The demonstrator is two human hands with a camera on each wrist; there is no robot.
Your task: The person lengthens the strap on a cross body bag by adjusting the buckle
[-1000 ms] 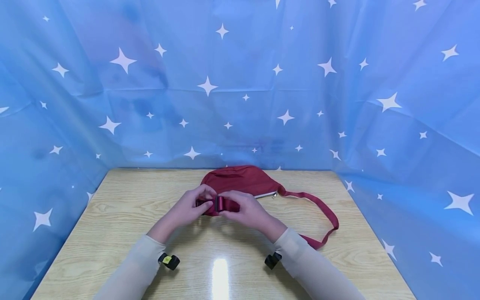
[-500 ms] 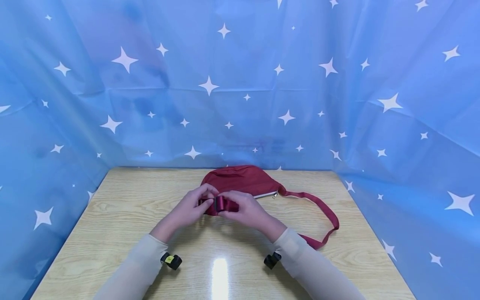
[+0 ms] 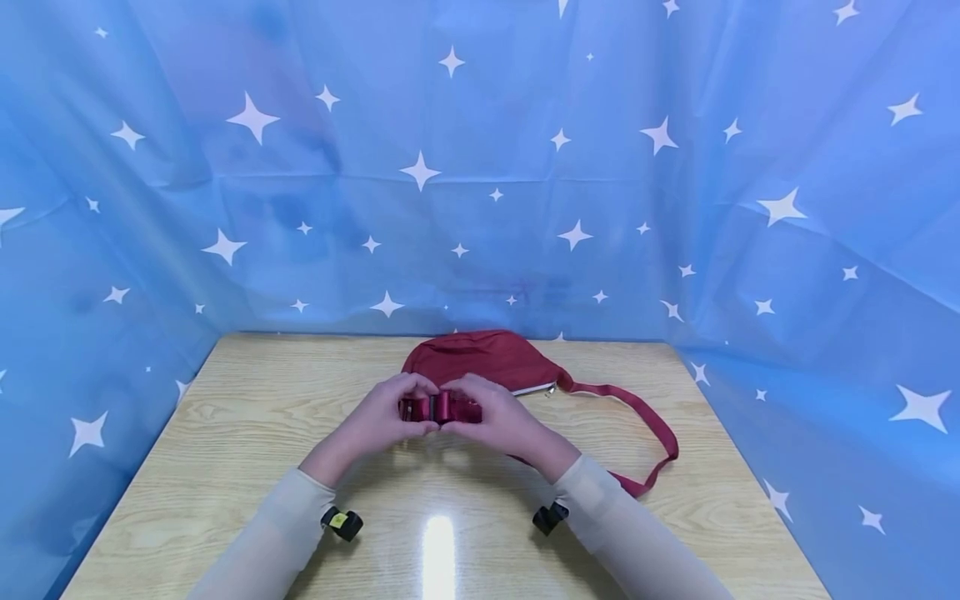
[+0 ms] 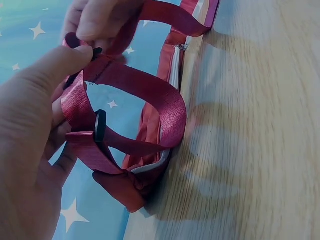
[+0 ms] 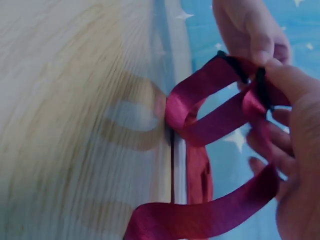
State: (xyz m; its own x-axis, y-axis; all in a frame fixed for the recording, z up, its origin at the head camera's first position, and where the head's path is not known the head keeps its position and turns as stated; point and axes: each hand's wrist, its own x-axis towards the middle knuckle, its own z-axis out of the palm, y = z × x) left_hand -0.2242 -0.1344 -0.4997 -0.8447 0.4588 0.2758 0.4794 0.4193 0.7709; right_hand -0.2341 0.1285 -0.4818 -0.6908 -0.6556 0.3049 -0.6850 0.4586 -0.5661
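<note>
A dark red waist bag (image 3: 480, 354) lies at the back of the table, its silver zip along the front edge. My left hand (image 3: 375, 421) and right hand (image 3: 506, 421) meet fingertip to fingertip in front of it, each pinching the bag's red webbing strap (image 4: 165, 107) at a small black plastic fitting (image 4: 73, 40). Fingers cover part of that fitting, so its exact kind is hidden. A black strap slider (image 4: 100, 126) sits on the webbing below my left thumb. Loops of strap hang between the hands and the bag in both wrist views.
The remaining strap (image 3: 652, 417) curves out over the wooden table (image 3: 262, 400) to the right of the bag. Blue star-printed cloth (image 3: 480, 208) hangs behind the table and at both sides. A bright light reflection falls near the table's front.
Both thumbs have shifted to the lower edge of the strap and come close together. My right hand has moved slightly to the right. The bag stays in place.
</note>
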